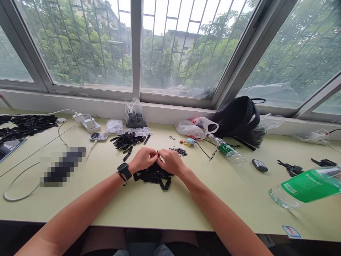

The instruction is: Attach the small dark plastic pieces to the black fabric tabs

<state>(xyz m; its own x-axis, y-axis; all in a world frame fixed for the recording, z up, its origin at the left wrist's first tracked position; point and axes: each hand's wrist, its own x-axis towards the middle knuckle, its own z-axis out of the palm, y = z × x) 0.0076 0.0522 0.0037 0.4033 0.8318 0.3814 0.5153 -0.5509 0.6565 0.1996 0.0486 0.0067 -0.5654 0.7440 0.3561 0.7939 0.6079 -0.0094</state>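
Observation:
My left hand (145, 158), with a dark watch (124, 171) on its wrist, is closed in a pinch. My right hand (170, 161) is pinched too, and the fingertips of both meet. A thin black tip shows between them, apparently the end of a black strip; the rest is hidden by the fingers. Right under the hands lies a pile of black strips (153, 175), one bent into a loop. Beyond my left hand is another heap of black strips (128, 141). Small black pieces (181, 152) lie scattered past my right hand, too small to make out.
Behind stand a clear bag of dark pieces (135, 115), a white plastic bag (195, 127) and a black bag (236, 115). A bottle (226, 149) lies right; a large green-labelled bottle (306, 186) is nearer. Cables, a charger (90, 123) and more strips (26, 126) lie left.

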